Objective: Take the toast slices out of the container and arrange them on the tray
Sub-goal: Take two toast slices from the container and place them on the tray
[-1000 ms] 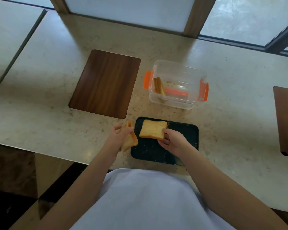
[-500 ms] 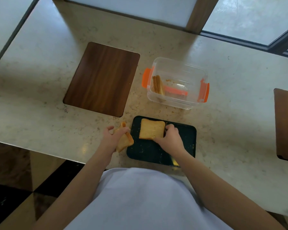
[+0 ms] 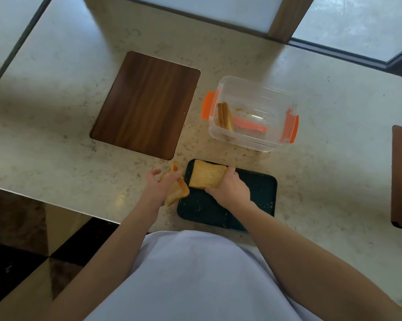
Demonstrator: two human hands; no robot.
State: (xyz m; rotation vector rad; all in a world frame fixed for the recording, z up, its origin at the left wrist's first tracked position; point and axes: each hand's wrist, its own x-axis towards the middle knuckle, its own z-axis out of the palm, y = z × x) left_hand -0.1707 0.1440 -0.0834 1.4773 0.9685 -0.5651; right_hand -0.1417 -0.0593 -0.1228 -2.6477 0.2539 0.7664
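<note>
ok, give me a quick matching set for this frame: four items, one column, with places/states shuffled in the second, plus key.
Column one:
1. toast slice under the right hand
2. toast in the left hand
3. toast slices left in the container
4. wooden board

Column two:
A. standing on edge against the left wall of the clear box
B. lying on the counter, nothing on it
C. flat at the far left corner of the dark tray
D. gripped beside the tray's left edge, over the counter

Pairs: 1-C, 2-D, 3-A, 4-B
</note>
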